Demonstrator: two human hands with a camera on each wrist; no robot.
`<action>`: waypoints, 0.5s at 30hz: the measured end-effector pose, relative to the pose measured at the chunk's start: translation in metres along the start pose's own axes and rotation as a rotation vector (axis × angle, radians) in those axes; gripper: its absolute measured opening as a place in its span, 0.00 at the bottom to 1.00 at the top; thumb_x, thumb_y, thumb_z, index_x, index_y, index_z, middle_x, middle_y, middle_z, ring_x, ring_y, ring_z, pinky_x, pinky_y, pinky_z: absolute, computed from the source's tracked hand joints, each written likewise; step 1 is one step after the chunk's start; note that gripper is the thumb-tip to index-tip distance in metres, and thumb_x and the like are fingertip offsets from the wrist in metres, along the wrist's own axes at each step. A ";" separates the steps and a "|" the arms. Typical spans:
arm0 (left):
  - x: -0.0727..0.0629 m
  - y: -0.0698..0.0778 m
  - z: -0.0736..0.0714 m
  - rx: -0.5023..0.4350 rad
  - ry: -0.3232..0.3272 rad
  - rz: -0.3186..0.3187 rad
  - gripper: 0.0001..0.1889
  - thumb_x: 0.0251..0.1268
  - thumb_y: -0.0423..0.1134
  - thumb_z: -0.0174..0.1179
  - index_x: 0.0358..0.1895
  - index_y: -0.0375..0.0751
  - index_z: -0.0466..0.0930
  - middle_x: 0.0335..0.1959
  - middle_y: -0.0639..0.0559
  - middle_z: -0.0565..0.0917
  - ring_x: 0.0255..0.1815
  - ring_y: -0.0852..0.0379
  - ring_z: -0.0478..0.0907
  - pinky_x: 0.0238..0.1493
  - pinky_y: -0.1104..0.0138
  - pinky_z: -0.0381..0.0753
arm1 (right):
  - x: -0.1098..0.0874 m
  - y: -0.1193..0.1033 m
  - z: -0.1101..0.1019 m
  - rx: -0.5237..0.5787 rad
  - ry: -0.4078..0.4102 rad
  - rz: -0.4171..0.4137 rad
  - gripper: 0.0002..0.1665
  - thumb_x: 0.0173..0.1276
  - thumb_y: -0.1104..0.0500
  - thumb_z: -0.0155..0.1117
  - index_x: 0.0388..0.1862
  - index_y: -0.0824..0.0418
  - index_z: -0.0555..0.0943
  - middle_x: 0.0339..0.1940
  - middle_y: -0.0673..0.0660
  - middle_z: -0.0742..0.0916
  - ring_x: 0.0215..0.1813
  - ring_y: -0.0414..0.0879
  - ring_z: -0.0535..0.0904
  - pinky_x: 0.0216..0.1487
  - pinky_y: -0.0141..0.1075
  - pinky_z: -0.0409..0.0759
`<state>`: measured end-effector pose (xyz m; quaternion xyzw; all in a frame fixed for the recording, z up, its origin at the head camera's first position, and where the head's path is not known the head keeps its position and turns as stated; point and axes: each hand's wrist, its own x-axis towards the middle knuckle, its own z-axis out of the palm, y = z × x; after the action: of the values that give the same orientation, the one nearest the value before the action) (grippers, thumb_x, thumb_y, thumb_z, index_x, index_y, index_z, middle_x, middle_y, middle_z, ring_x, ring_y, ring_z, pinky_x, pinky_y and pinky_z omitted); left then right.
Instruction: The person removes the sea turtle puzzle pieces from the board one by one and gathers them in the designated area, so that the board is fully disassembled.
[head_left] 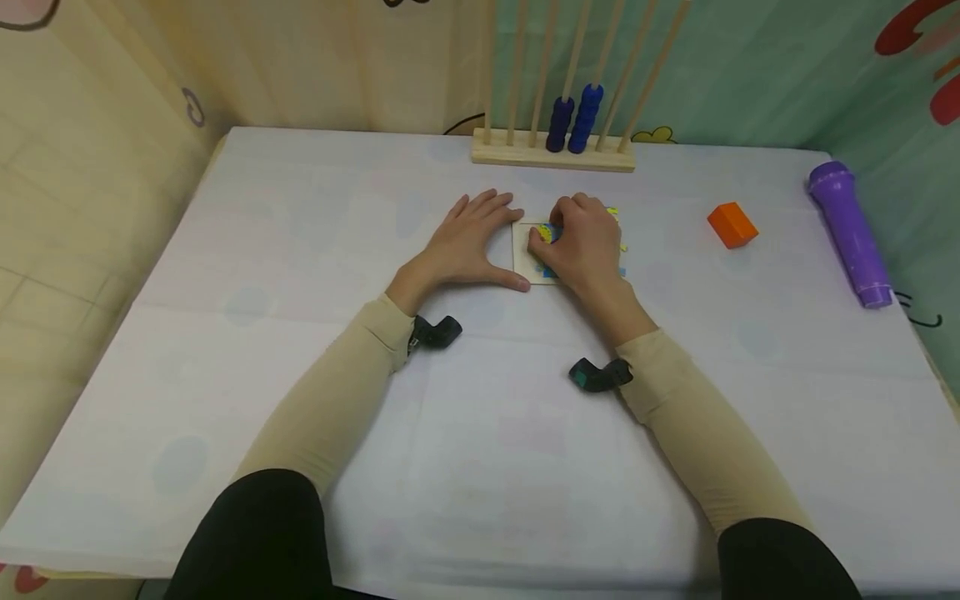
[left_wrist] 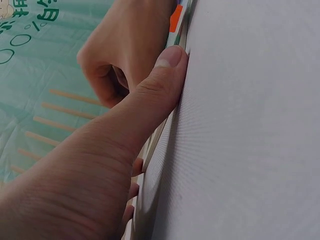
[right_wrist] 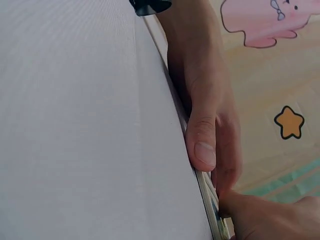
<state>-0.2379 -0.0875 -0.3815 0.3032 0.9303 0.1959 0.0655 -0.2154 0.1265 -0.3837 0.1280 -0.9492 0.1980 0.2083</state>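
On the white table lies a small pale wooden puzzle board [head_left: 527,260] with yellow and blue parts, much of it covered by the right hand. My left hand [head_left: 474,237] spreads flat at the board's left side, its thumb [left_wrist: 169,60] resting at the near edge. Over the board, my right hand [head_left: 585,242] has curled fingers, and its thumb and index finger pinch at a yellow-and-blue puzzle piece [head_left: 546,234]. In the right wrist view the left thumb [right_wrist: 204,150] lies along the board's edge, close to the right hand [right_wrist: 270,215].
Behind the board stands a wooden rod rack [head_left: 551,158] with dark blue beads [head_left: 585,121] on two rods. An orange block [head_left: 732,225] lies to the right, and a purple flashlight-shaped cylinder [head_left: 851,233] sits at the table's right edge. Printed curtains hang behind.
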 end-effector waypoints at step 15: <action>0.002 -0.001 0.001 0.012 -0.001 -0.003 0.60 0.48 0.78 0.71 0.83 0.52 0.62 0.88 0.52 0.52 0.90 0.51 0.38 0.88 0.49 0.32 | 0.000 0.005 0.005 0.046 0.083 0.018 0.20 0.69 0.49 0.67 0.38 0.67 0.88 0.36 0.63 0.86 0.39 0.59 0.83 0.42 0.54 0.82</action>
<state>-0.2397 -0.0869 -0.3832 0.3023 0.9318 0.1902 0.0645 -0.2190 0.1289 -0.3900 0.1160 -0.9361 0.2266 0.2427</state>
